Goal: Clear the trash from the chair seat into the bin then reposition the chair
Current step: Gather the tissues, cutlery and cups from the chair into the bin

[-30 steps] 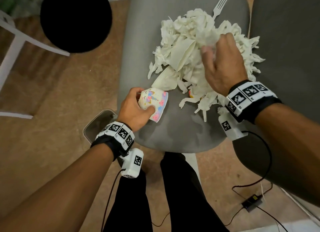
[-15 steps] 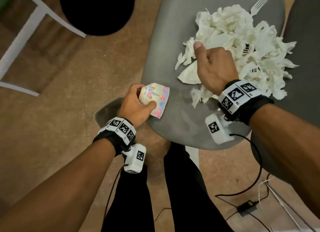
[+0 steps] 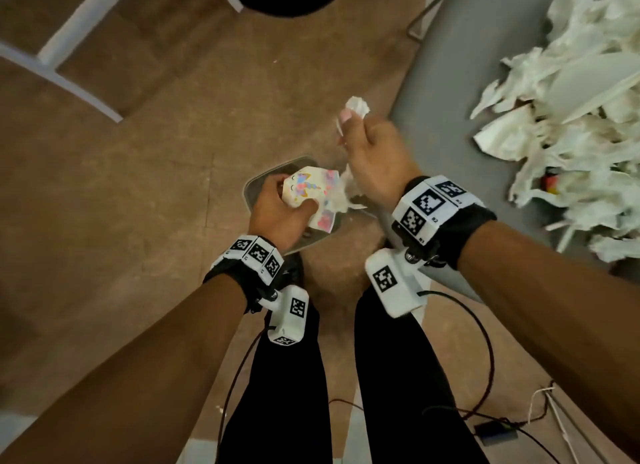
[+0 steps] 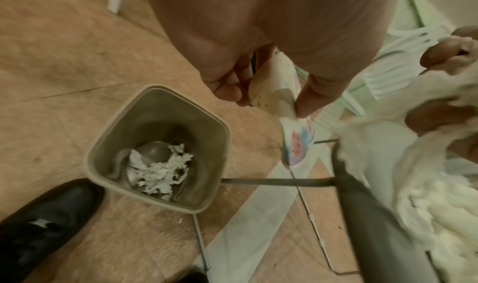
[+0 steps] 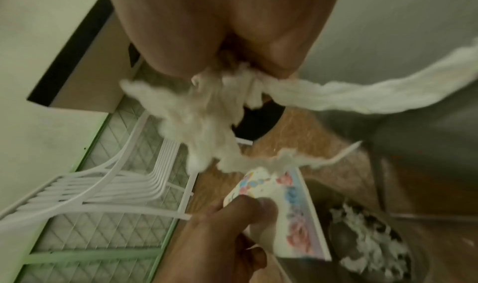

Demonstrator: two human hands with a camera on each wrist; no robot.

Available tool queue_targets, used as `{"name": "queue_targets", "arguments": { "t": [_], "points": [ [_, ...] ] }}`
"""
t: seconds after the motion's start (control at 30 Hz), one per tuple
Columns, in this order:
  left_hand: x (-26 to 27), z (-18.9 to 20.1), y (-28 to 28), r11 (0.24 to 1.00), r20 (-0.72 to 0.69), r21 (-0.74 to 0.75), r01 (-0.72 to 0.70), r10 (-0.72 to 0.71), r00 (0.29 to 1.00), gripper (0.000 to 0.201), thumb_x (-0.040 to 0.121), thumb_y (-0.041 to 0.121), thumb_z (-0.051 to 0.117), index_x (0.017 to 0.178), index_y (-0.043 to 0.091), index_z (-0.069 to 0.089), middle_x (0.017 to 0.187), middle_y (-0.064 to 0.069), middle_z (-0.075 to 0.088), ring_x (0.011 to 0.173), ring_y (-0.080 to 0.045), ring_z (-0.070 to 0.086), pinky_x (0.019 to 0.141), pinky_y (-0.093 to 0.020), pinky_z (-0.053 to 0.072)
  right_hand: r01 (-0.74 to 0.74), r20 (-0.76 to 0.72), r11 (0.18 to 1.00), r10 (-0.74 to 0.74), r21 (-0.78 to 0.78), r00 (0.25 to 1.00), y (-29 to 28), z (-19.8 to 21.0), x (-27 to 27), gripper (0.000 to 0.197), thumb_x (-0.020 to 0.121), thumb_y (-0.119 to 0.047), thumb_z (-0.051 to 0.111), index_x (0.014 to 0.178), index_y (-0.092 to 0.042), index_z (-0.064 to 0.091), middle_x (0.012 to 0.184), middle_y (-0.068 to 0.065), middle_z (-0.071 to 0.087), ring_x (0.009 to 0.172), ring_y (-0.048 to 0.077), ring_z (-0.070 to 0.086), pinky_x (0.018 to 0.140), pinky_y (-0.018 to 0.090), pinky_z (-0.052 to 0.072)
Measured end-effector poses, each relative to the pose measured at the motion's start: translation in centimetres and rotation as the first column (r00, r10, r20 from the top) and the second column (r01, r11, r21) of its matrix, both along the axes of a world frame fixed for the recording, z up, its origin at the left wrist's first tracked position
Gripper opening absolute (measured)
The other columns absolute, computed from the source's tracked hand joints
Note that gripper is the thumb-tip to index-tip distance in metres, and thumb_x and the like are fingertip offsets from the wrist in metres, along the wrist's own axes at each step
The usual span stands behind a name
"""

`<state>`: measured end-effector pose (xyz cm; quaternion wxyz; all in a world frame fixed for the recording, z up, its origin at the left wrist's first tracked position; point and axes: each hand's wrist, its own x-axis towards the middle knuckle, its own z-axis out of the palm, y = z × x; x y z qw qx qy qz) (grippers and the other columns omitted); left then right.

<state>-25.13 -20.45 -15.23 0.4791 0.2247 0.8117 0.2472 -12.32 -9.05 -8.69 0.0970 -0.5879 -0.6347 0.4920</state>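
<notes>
Pinching a crushed paper cup printed with a pastel unicorn (image 3: 313, 193), the left hand (image 3: 277, 214) has thumb and curled fingers closed on it over the open grey plastic bin (image 3: 250, 190) on the floor. Beside it the right hand (image 3: 375, 159) is fisted round a wad of shredded white tissue paper (image 3: 356, 107), bits poking out above the thumb and strands trailing below the fist toward the cup.

From the head view the bin's inside is hidden by both hands; the left wrist view looks straight down into the bin (image 4: 160, 144) and shows white paper shreds (image 4: 157, 168) already lying at its bottom, plus a black shoe (image 4: 44, 222) just beside its rim. The right wrist view alone shows one long strip of the held tissue (image 5: 362, 95) stretching away toward the grey seat, and a white slatted chair (image 5: 103, 185) against a pale wall.

A big heap of torn white paper (image 3: 571, 145) lies on the grey upholstered chair seat (image 3: 450, 117), with a small red and yellow object (image 3: 550, 183) tucked in it. Brown floor (image 3: 138, 186) spreads beneath, crossed by black cables (image 3: 485, 359).

Both forearms reach forward and down, each wrist wearing a black band with white coded markers (image 3: 429, 200), above legs in black trousers (image 3: 287, 394)
</notes>
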Motion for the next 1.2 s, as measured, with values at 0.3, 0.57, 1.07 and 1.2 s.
{"name": "queue_targets", "arguments": {
  "t": [0.3,0.57,1.07,1.2],
  "points": [
    [-6.4,-6.0,-5.9,0.965,-0.169,-0.128,-0.229,0.206,0.964,0.05,0.077,0.016,0.078,0.121,0.01,0.053,0.108,-0.003,0.067,0.087,-0.013,0.059,0.069,-0.018,0.043,-0.096,0.053,0.948,0.117,-0.303,0.992,-5.3,-8.3,-5.9,0.038,0.103,-0.044,0.044,0.132,-0.021,0.053,0.13,0.005,0.063,0.12,0.024,0.058,0.093,0.026,0.037],
    [-5.9,-8.2,-5.9,0.966,-0.113,-0.254,-0.058,0.03,0.993,0.058,0.084,0.03,0.07,0.132,0.008,0.047,0.129,-0.015,0.059,0.117,-0.033,0.058,0.081,-0.027,0.041,-0.16,0.106,0.912,0.214,-0.377,0.971,-6.3,-11.5,-3.5,0.033,0.098,-0.024,0.051,0.128,-0.03,0.062,0.125,0.0,0.067,0.113,0.019,0.064,0.103,0.036,0.049],
    [2.6,3.5,9.8,0.887,-0.2,0.084,0.455,-0.432,0.879,0.013,0.092,0.011,0.056,0.101,0.018,0.062,0.089,0.001,0.066,0.087,-0.021,0.066,0.085,-0.035,0.055,0.071,-0.157,0.997,-0.065,0.033,0.985,4.9,4.0,12.8,0.023,0.096,-0.013,0.047,0.109,-0.02,0.065,0.083,-0.004,0.072,0.073,0.012,0.071,0.074,0.03,0.056],
    [11.4,5.8,14.8,0.788,-0.218,0.224,0.573,-0.533,0.818,0.016,0.091,0.012,0.055,0.101,0.022,0.063,0.086,0.006,0.068,0.078,-0.016,0.066,0.081,-0.036,0.057,0.223,-0.091,0.973,-0.216,0.064,0.972,6.4,5.3,21.4,0.021,0.097,-0.016,0.049,0.107,-0.024,0.066,0.083,-0.005,0.073,0.071,0.008,0.071,0.066,0.022,0.052]
  ]
}}
